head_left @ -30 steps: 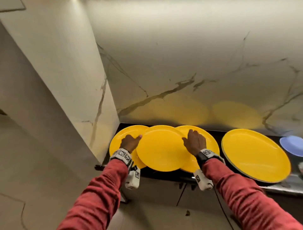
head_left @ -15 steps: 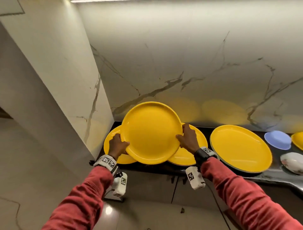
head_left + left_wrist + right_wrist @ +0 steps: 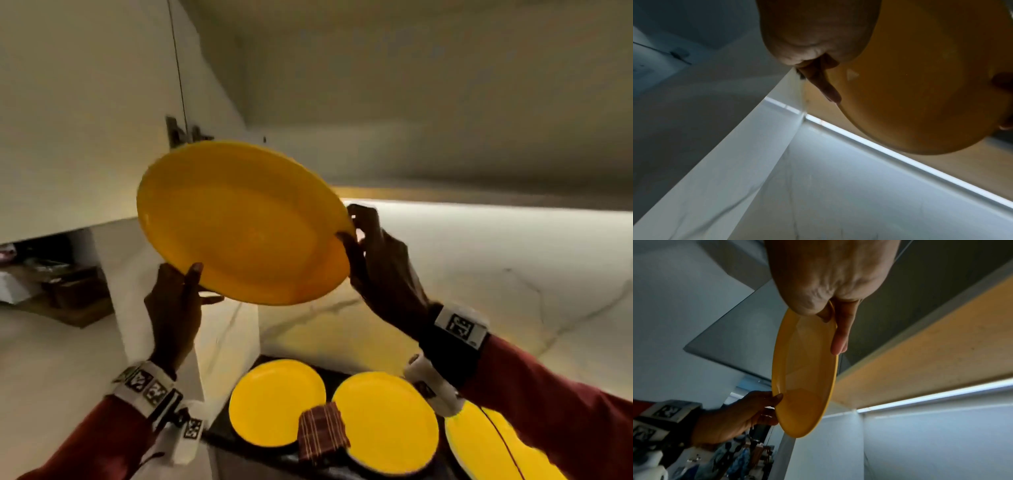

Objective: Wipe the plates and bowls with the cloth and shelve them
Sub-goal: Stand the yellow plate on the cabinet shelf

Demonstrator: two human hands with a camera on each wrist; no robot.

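Both hands are up holding the round yellow plastic plate (image 3: 239,222), tilted, close beneath the pale overhead cabinet (image 3: 85,120). Open air lies right of it, before the marbled wall (image 3: 496,274). Below, two more yellow plates (image 3: 274,401) and a folded brown striped cloth (image 3: 322,431) crowd the dark counter (image 3: 335,373).

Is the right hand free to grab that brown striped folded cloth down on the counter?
Probably not yet: the right hand and left hand both grip the raised yellow plate; the brown striped cloth lies uncovered below.

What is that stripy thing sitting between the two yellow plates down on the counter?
In the head view, a folded brown striped cloth lies between the left plate and the right plate, overlapping the right plate's rim.
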